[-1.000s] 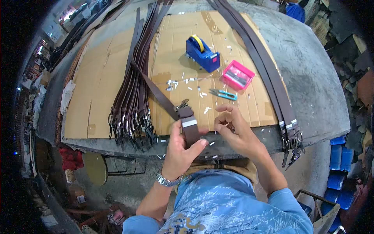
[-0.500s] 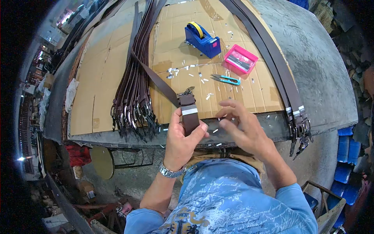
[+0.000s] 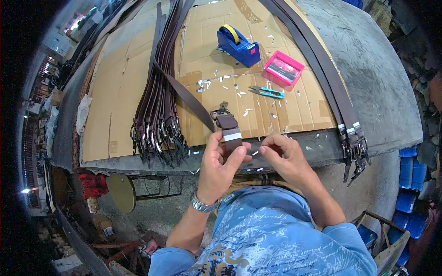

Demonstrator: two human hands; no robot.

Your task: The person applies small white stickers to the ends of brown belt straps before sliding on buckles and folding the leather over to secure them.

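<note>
A dark brown belt runs from the hanging bundle to my left hand, which is closed around its buckle end. The metal buckle points away from me, and a white band wraps the strap just below the brown loop. Close by on the right, my right hand is pinched at thumb and fingertips, apart from the belt. Whatever lies in that pinch is too small to make out. Beyond the hands are teal thread snips on the cardboard.
A blue tape dispenser and a pink tray holding labels stand on the cardboard. Small paper scraps lie scattered around. A thick bundle of belts hangs at left; several more belts drape over the right edge.
My right hand has drawn its loosely curled fingers into a pinch and come down slightly. The belt end in my left hand has shifted a little right and tilted.
</note>
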